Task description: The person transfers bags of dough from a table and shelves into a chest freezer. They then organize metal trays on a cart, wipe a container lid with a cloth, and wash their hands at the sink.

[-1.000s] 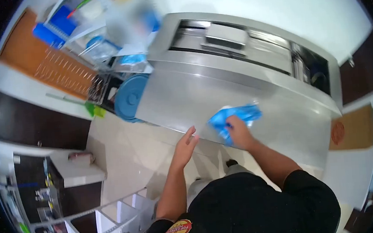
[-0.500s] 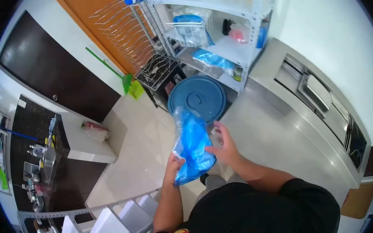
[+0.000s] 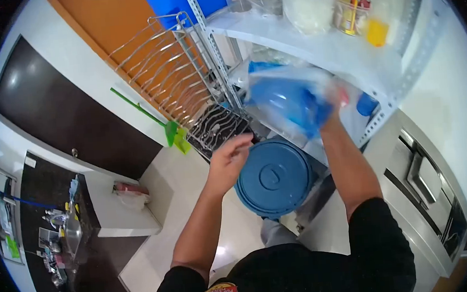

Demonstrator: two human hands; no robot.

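A blue plastic bag (image 3: 287,102), blurred by motion, is in my right hand (image 3: 329,103) in front of the middle level of the shelf unit. The fingers of that hand are smeared but close on the bag's right end. My left hand (image 3: 231,160) holds nothing, its fingers apart, above the left edge of the round blue lidded bin (image 3: 274,179). Behind the bag, part of the shelf's contents is hidden.
The shelf (image 3: 290,34) holds a white-filled bag (image 3: 309,9) and a clear tub (image 3: 350,16). A wire rack (image 3: 164,69) stands left of it, beside a green broom (image 3: 143,110). The steel counter (image 3: 408,203) is on the right.
The blue bag has gone from over the counter, through both hands, up to the shelf in my right hand. My left hand has let go of it. The view has turned left toward the shelf.
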